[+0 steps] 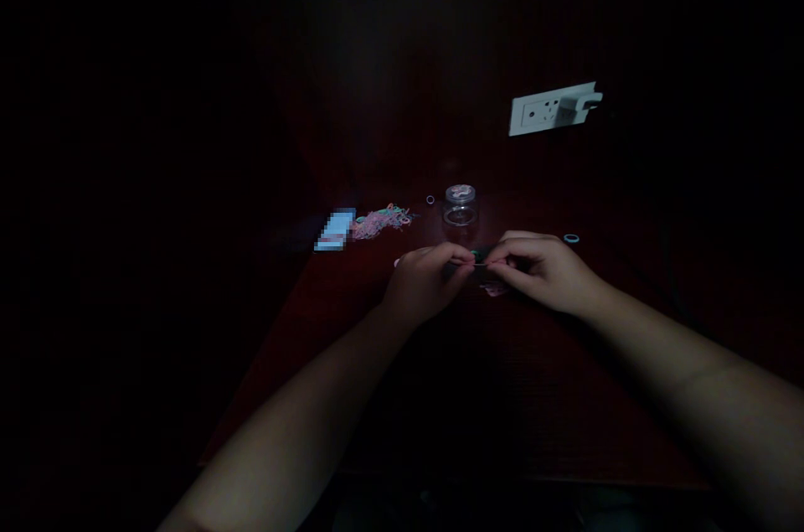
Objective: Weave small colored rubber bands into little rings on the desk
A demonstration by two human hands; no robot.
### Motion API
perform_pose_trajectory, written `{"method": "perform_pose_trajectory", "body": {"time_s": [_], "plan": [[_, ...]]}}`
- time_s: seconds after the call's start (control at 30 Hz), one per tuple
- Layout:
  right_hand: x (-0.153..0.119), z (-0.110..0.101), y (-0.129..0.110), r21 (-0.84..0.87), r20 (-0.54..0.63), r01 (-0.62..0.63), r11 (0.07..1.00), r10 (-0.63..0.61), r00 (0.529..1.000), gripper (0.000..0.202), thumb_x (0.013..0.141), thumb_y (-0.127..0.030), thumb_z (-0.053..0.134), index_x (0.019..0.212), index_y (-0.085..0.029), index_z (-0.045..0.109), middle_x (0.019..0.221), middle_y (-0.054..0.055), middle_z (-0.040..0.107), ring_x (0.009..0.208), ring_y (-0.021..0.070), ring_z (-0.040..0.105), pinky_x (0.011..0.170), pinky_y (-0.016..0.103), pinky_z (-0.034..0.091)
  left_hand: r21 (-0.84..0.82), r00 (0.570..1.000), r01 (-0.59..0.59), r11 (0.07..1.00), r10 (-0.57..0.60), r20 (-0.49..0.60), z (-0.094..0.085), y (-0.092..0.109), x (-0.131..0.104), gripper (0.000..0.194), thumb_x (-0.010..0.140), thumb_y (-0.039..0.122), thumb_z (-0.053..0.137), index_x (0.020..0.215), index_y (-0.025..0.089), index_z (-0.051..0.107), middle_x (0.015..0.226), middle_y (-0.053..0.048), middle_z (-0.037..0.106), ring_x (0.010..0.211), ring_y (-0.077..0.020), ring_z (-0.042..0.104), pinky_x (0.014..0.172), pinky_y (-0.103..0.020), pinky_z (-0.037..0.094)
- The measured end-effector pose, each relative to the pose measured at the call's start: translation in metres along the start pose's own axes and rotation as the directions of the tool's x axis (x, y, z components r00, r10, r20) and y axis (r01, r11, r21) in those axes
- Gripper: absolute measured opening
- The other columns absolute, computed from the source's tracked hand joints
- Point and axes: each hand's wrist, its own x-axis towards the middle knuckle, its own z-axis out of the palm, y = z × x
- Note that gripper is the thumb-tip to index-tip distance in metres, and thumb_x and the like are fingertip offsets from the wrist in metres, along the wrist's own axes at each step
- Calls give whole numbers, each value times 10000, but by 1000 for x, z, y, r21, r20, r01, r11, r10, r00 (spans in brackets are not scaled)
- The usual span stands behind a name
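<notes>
My left hand (427, 281) and my right hand (543, 268) face each other above the dark red table, thumbs and fingertips pinched together. A thin pale strand (480, 265) runs across the small gap between them, held at both ends; the light is too dim to tell its exact kind. Something small and green (476, 255) shows just behind the fingertips. Below the right fingers lie several thin pink strands (493, 288). Beyond the hands stands a clear lidded jar (461, 214). A pinkish round thing (397, 263) peeks out beside my left hand.
To the left is a heap of colourful thin bands (382, 220), touching or close to a lit, blurred-out phone-like screen (336, 229). Small rings lie behind (430, 199) and right, a bluish ring (571, 239). A wall socket (553, 109) holds a plug. The table's left edge (251, 369) is visible.
</notes>
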Motion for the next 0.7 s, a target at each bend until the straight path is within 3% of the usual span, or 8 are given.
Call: {"method": "perform_pose_trajectory", "body": {"time_s": [0.2,0.43,0.7], "plan": [[0,0,-1,24,6,5,1000,-5,1000,132,878,-283,631,857,-191,723,757,37,628,663,146,582,598,267,466,-19,998,-57,998,58,35,-1,2,1,133,885,245,622,1012,231,659,979,3,747,907,-147,689,817,-309,542],[0,1,2,29,15,5,1000,-5,1000,140,868,-298,644,841,-193,731,748,39,633,656,148,576,592,271,459,5,997,-55,998,55,46,-2,3,2,48,883,234,599,880,229,647,877,8,726,834,-151,666,764,-308,524],[0,3,6,20,32,-41,999,41,999,146,851,-302,662,806,-187,739,765,43,640,652,147,584,584,275,451,13,998,-47,999,46,44,-3,6,1,31,877,209,590,857,217,611,832,13,696,794,-139,643,712,-287,502]]}}
